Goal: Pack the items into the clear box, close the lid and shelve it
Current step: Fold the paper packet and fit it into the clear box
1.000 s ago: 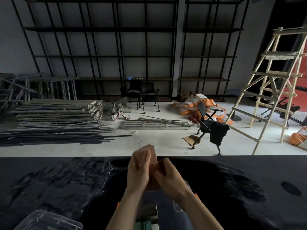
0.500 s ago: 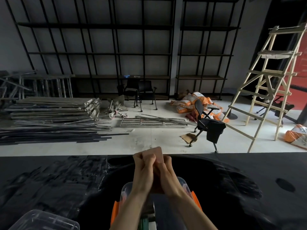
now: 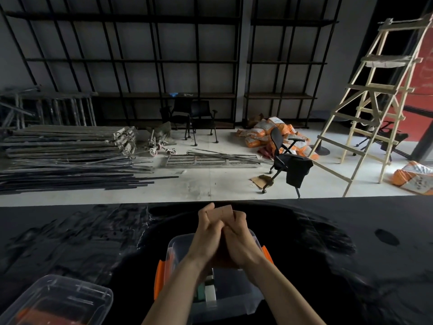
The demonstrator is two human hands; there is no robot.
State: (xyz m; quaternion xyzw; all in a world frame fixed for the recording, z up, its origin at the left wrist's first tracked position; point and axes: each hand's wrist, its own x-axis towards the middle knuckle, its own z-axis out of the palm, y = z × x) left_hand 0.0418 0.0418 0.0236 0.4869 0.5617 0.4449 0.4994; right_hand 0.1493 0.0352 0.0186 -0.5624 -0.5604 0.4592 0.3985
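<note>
A clear box (image 3: 180, 249) with orange side latches (image 3: 159, 275) stands on the black table, right under my forearms. Inside it I make out a green and white item (image 3: 207, 289). Above the box's far end, my left hand (image 3: 207, 233) and my right hand (image 3: 243, 240) press together around a flat brown card-like piece (image 3: 223, 211), whose top edge sticks out above my fingers. A clear lid (image 3: 58, 299) lies at the table's near left corner.
The black table (image 3: 328, 242) ends just beyond my hands. Past it are tall black shelving (image 3: 164, 62) on the far wall, stacked metal bars (image 3: 65, 156) at left, office chairs (image 3: 285, 160), orange sacks and a wooden ladder (image 3: 375, 95) at right.
The view has tilted down, so the clear box and the lid show more fully. My hands stay clasped on the brown piece and have shifted slightly toward the box.
</note>
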